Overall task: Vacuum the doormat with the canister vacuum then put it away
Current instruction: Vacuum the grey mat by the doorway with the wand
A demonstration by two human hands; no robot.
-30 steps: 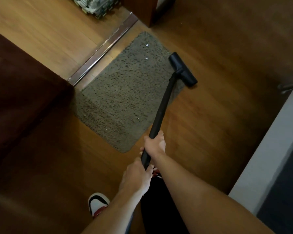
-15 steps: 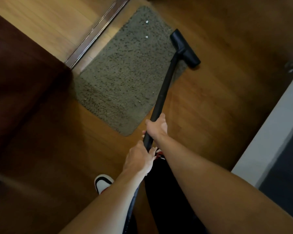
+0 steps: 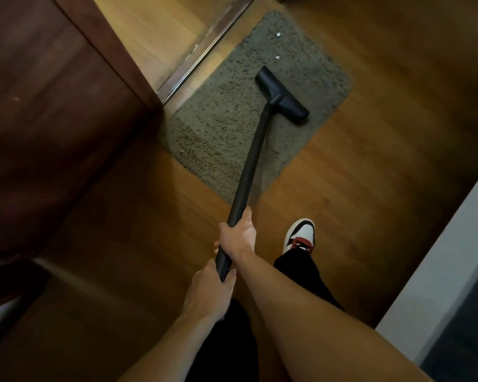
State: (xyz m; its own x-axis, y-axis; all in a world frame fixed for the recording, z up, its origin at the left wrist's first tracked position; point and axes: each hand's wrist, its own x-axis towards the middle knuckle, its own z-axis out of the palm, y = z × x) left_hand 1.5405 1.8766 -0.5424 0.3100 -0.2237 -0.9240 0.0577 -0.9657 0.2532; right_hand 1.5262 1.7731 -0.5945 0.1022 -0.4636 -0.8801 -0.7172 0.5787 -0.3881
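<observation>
A grey-green shaggy doormat lies on the wooden floor beside a metal door threshold. Small white scraps dot its far end. The black vacuum wand runs from my hands up to a black floor nozzle, which rests on the middle right of the mat. My right hand grips the wand higher up. My left hand holds its lower end just behind. The canister is out of view.
A dark wooden door stands at the left. The metal threshold runs diagonally at the top. A white wall edge borders the right. My shoe, white, red and black, stands on the floor right of the wand.
The nozzle has moved from the mat's right edge inward onto its middle. My right foot has stepped forward into view, and the view has shifted closer to the mat.
</observation>
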